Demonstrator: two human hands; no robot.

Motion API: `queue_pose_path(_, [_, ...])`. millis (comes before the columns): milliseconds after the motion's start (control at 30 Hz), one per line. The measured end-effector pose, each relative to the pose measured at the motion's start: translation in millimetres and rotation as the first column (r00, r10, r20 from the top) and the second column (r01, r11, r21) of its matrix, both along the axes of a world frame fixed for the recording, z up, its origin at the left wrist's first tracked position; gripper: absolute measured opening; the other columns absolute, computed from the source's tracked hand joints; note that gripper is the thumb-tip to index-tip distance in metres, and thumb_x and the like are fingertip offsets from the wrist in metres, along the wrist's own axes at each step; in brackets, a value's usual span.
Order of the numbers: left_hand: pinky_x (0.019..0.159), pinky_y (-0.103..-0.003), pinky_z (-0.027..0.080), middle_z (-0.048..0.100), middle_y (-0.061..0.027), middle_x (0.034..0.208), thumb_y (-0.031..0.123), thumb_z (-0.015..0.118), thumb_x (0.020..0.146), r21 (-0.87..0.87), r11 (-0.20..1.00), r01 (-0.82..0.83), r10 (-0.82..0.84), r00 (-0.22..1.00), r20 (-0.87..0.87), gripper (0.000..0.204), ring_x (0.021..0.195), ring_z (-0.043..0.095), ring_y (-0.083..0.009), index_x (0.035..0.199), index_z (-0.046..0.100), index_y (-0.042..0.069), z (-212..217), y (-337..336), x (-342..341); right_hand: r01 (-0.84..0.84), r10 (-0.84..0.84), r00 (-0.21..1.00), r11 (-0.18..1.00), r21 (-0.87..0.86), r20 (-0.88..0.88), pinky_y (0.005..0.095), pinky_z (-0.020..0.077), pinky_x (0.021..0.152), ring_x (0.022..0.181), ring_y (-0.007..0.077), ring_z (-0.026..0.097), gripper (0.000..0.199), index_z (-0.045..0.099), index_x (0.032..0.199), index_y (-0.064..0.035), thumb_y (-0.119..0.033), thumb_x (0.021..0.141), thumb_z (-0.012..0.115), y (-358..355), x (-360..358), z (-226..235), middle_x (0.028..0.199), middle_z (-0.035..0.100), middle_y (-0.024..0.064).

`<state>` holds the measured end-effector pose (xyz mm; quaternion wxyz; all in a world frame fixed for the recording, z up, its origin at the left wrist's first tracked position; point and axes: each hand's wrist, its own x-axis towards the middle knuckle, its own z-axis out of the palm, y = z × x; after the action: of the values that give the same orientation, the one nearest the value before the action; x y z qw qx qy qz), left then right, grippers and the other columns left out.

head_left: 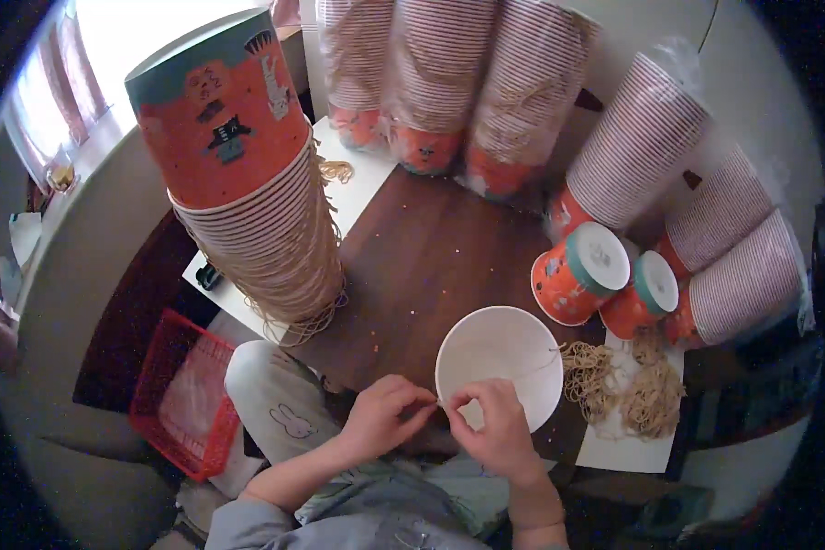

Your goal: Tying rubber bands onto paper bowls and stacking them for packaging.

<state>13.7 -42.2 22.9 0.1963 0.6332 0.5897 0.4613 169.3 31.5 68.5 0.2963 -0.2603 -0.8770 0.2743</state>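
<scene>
A paper bucket (500,344), white inside, stands with its mouth toward me near the table's front edge. A thin tan cord (539,368) runs from the right of its rim across the inside. My left hand (385,417) is closed in a pinch at the bucket's left front, and my right hand (497,423) pinches close beside it, over the near part of the mouth. Between the fingertips is a small pale bit, which looks like the cord's end; most of it is hidden by the fingers.
At left rises a tall bucket stack (247,220) with cords hanging down its side. Loose tan cords (646,394) lie at right on a white board (623,454). Two upturned orange buckets (577,275) and bagged stacks (440,82) stand behind. A red basket (179,394) sits lower left.
</scene>
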Motion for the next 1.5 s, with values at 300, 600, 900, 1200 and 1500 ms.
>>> queue_pose_path(300, [0.056,-0.030,0.048,0.059,-0.0062,0.074,0.003,0.065,0.065,0.149,0.988,-0.039,0.051,0.996,-0.075,0.019,0.066,0.058,-0.0220,0.082,0.061,0.008,3.9,-0.7,-0.9,0.015,-0.015,1.000,1.000,0.010,-0.006,0.0332,0.0403,0.069,0.075,0.0238,0.051,0.022,0.052,0.080,-0.0076,-0.001,0.063,0.064,-0.4,0.4,0.8,0.076,0.055,0.0048])
queue_pose_path(600, [0.058,-0.030,0.048,0.060,-0.0082,0.077,-0.002,0.062,0.065,0.249,0.966,0.067,-0.079,0.996,0.038,0.022,0.069,0.060,-0.0226,0.086,0.060,0.004,0.5,7.6,0.5,-0.019,0.019,1.000,1.000,0.013,0.003,0.0379,0.0371,0.073,0.076,0.0236,0.053,0.022,0.050,0.086,-0.0075,-0.006,0.068,0.063,1.3,2.1,-1.3,0.078,0.054,0.0049])
queue_pose_path(900, [0.055,-0.027,0.046,0.060,-0.0064,0.078,-0.002,0.063,0.066,0.180,0.982,0.063,-0.091,0.984,0.151,0.023,0.066,0.057,-0.0191,0.088,0.061,0.005,4.6,7.8,4.8,-0.007,0.006,1.000,1.000,-0.004,-0.011,0.0360,0.0382,0.073,0.077,0.0244,0.052,0.022,0.050,0.083,-0.0075,-0.004,0.066,0.064,0.8,1.3,-3.1,0.078,0.054,0.0048])
queue_pose_path(1200, [0.056,-0.028,0.045,0.058,-0.0071,0.077,-0.002,0.064,0.067,0.107,0.994,0.033,-0.043,0.994,0.096,0.020,0.067,0.055,-0.0192,0.085,0.060,0.005,8.6,5.8,5.4,-0.010,0.010,1.000,1.000,0.015,-0.007,0.0387,0.0368,0.074,0.077,0.0253,0.053,0.021,0.050,0.085,-0.0072,-0.006,0.068,0.063,1.3,2.1,-3.4,0.079,0.055,0.0056])
queue_pose_path(1500, [0.066,-0.023,0.042,0.055,-0.0016,0.086,0.008,0.057,0.081,-0.251,0.917,0.309,-0.060,0.730,0.681,0.009,0.080,0.050,-0.0080,0.089,0.056,0.004,1.4,1.4,-1.1,-0.015,0.015,1.000,0.998,0.063,0.005,0.0364,0.0374,0.073,0.076,0.0244,0.053,0.019,0.052,0.081,-0.0082,-0.006,0.067,0.064,3.3,3.0,-1.0,0.079,0.056,0.0048])
